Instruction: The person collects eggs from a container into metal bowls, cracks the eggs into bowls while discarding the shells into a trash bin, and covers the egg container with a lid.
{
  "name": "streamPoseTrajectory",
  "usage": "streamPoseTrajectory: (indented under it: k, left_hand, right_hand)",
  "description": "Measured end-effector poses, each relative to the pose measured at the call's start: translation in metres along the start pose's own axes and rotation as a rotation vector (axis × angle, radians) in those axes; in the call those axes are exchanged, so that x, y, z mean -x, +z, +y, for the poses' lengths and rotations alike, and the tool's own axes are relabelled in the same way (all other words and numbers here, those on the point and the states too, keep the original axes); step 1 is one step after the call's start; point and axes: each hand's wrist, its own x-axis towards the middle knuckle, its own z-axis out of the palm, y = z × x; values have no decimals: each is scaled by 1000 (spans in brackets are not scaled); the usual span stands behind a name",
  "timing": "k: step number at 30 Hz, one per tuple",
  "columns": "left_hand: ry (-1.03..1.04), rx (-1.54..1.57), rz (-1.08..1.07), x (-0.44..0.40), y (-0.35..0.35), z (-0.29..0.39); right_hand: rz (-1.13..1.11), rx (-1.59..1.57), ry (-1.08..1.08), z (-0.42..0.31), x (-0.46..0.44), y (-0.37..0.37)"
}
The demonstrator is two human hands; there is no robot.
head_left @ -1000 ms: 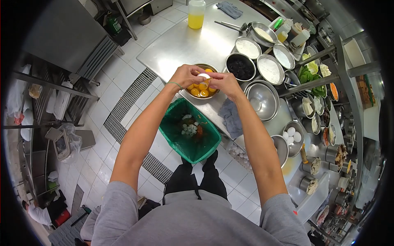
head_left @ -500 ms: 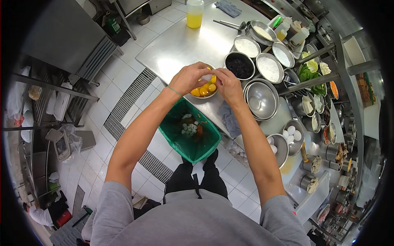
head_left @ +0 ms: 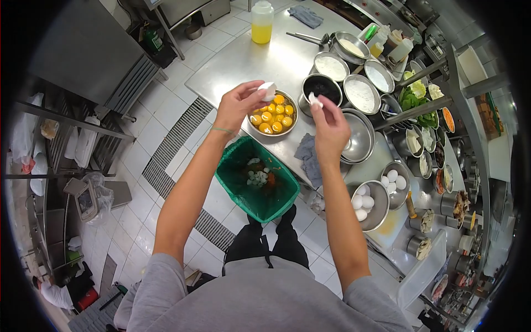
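Observation:
My left hand [head_left: 241,105] pinches a white eggshell half [head_left: 267,91] at the upper left rim of a metal bowl [head_left: 295,123]. Inside that bowl lie several raw egg yolks [head_left: 267,117] in clear egg white. To the right of the bowl, my right hand [head_left: 331,126] is closed on a smaller piece of eggshell [head_left: 315,100], in front of a pot with dark contents [head_left: 322,86]. Below the bowl stands a bin lined with a green bag [head_left: 232,192], with broken shells [head_left: 258,176] at its bottom.
Whole white eggs [head_left: 363,202] sit in steel bowls at the right. Near my right wrist are a grey cloth [head_left: 308,160] and nested empty bowls [head_left: 358,133]. Containers of white powder [head_left: 331,67] and a bottle of yellow liquid [head_left: 262,26] stand farther back on the steel table [head_left: 221,72].
My hands, close together over the bowl before, have moved apart to either side. Each now shows a separate piece of eggshell, and the yolks are in full view.

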Motion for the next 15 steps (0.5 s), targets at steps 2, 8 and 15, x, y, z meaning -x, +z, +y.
streamPoseTrajectory:
  k: [2, 8, 15]
  left_hand:
    - [-30, 131, -12, 12, -3, -5]
    - [-137, 487, -29, 64, -16, -34]
    - [-132, 322, -42, 105, -3, -55]
  right_hand:
    - [-15, 37, 0, 8, 34, -8]
    - [-509, 486, -20, 121, 157, -10]
    - [-251, 311, -137, -4, 130, -10]
